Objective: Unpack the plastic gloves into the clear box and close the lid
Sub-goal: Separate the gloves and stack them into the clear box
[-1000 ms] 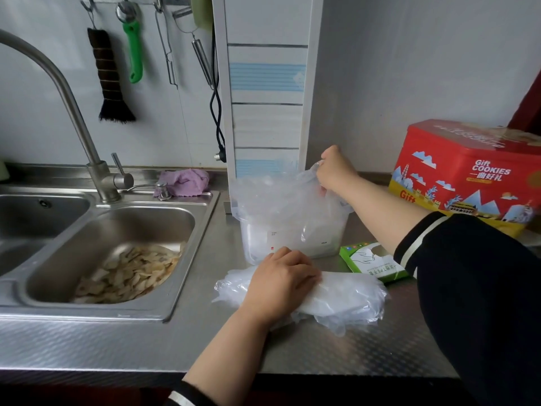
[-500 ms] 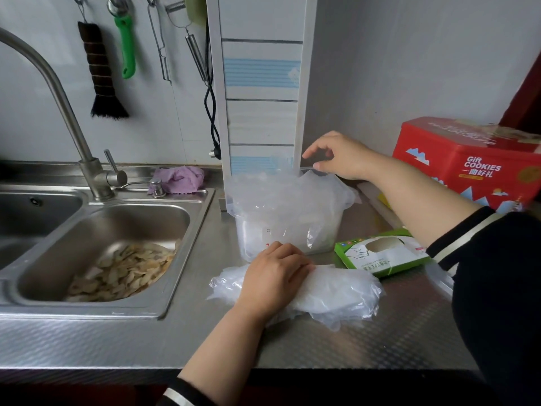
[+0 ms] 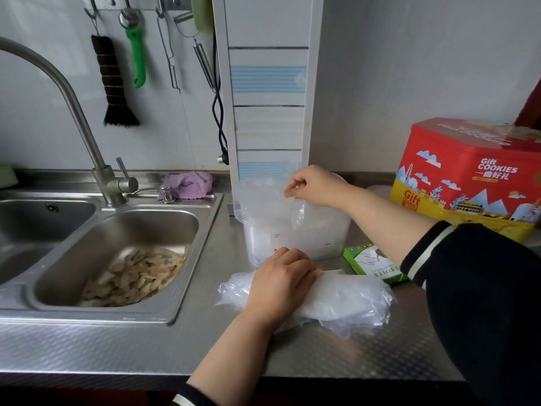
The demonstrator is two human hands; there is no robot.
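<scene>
head | right hand [image 3: 314, 186] lower, now pinching gloves [image 3: 263, 200] over clear box [image 3: 330, 232]

The gloves [image 3: 336, 300] are translucent white, as is the clear box [image 3: 295, 235]. The small carton [image 3: 373, 263] is green and white. The cookie tin [image 3: 468, 177] is red and yellow. The cloth [image 3: 187, 184] is lilac. The surface [image 3: 117, 347] is grey steel with a fine embossed pattern.

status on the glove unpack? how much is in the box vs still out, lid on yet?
Done: the green glove carton lies on the counter, and some gloves fill the clear box, heaped over its rim. In hand: the right hand pinches film at the box top; the left hand presses the remaining glove pile on the counter. Left: load that pile and close the lid, which isn't on and isn't clearly visible.
</scene>
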